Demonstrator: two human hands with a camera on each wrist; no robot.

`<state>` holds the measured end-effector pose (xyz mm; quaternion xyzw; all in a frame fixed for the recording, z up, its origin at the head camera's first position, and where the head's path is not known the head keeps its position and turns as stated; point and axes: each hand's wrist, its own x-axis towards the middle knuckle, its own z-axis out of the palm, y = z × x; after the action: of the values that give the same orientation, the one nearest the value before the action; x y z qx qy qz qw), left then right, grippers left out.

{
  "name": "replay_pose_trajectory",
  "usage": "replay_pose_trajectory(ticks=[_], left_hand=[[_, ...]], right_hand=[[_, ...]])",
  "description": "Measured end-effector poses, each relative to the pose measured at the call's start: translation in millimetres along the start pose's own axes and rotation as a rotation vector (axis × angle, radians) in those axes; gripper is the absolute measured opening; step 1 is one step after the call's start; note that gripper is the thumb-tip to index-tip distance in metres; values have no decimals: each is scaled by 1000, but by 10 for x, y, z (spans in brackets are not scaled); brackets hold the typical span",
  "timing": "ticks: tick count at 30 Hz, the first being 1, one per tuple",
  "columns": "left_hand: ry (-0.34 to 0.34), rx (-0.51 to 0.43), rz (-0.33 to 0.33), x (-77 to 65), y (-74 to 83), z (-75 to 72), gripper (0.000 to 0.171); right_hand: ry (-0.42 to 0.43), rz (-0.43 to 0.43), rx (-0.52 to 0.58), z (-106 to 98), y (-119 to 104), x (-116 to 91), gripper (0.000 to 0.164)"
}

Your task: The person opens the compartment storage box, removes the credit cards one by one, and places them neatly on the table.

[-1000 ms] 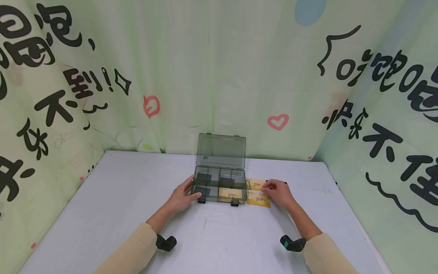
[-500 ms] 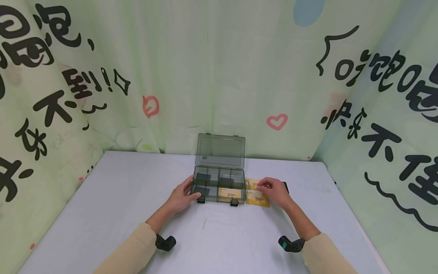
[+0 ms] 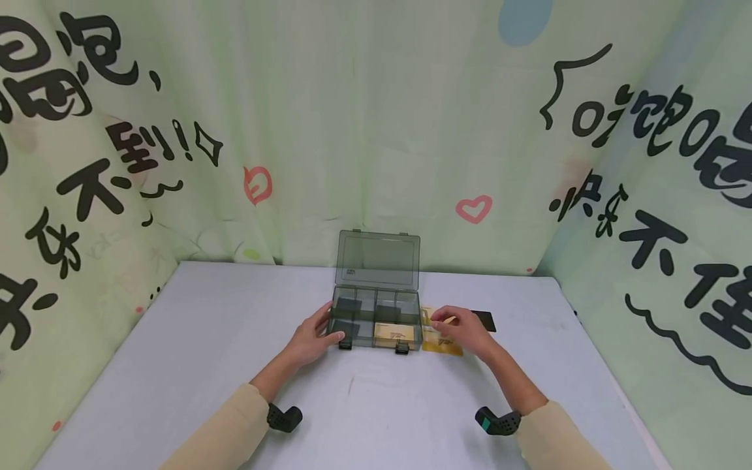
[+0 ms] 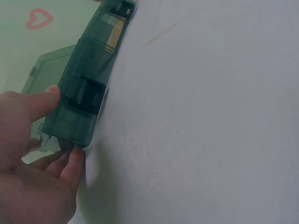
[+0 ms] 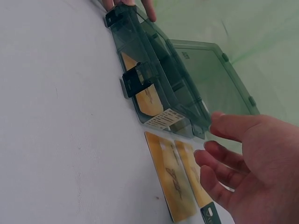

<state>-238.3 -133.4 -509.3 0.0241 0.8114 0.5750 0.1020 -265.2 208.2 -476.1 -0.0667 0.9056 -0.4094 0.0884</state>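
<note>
A smoky, see-through compartment box [image 3: 345, 319] stands on the table with its lid [image 3: 378, 260] raised at the back. My left hand [image 3: 313, 336] grips its left end, the thumb at the front corner and the fingers against the end wall. A yellow card [image 3: 394, 333] lies in the front right compartment. Just outside the box's right end lie two more yellow cards, a nearer one [image 5: 171, 179] and a farther one [image 5: 192, 165]. Over these hovers my right hand [image 3: 467, 329], fingers loosely bent, with nothing visible between thumb and fingertips in the right wrist view.
A flat black piece [image 3: 484, 320] lies beyond my right hand. Two dark latches, one left [image 3: 345, 344] and one right [image 3: 402, 347], hang on the box's front. A pale green printed curtain [image 3: 376, 130] surrounds the back and sides of the white table [image 3: 247, 307].
My right hand has shifted left over the yellow cards toward the box, uncovering the black piece behind it. The left hand and the box stay put.
</note>
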Motion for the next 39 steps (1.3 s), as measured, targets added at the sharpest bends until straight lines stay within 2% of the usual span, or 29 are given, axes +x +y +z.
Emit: replay_pose_trajectory(ticks=[9,16,29,39], left_hand=[[0,3,1,0,-6,2,79],[5,4,-2,12,-1,7,78],[13,15,7,8,-8,5,78],[14,14,4,6,10,2,78]], right_hand=[[2,-25,26,29,-30,11,19],[-14,-87,29,59,-46,22,20],[-90,-99,28,151,-94,46,28],[-141,-126,1,198,-127,61,27]])
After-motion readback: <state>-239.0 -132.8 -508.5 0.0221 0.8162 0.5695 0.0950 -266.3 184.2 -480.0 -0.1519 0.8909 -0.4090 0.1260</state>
